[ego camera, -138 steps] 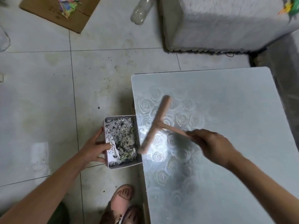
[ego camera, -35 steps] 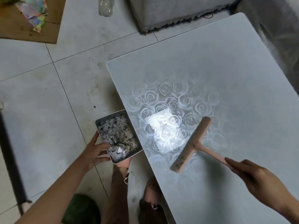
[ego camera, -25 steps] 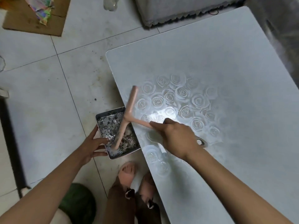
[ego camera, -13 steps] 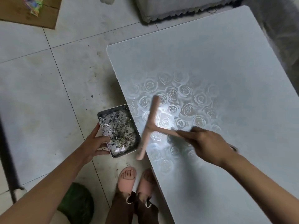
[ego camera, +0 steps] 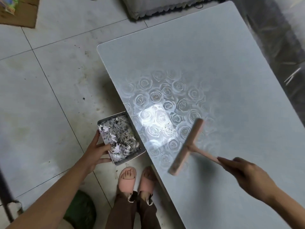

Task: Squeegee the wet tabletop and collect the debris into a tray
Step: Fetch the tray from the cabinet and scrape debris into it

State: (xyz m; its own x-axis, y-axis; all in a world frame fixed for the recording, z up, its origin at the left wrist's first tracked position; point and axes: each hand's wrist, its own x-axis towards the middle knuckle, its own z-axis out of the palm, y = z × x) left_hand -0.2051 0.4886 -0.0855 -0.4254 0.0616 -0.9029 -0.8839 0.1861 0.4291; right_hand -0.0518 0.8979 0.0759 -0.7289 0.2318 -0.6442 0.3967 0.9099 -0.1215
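Blurrily, at lower right the right hand (ego camera: 249, 176) curls round the handle of the squeegee (ego camera: 186, 146) on the tabletop (ego camera: 214, 63), while the left hand (ego camera: 95, 154) grips the debris-filled tray (ego camera: 130, 158) against its left edge, cardboard (ego camera: 21, 15) cut off upper left.

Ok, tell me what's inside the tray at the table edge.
The tray, gripped by the left hand, holds dark debris mixed with pale scraps. That layer hides its floor.

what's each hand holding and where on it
The left hand grips the tray at its outer long side, thumb over the rim. The right hand holds the squeegee by the end of its handle.
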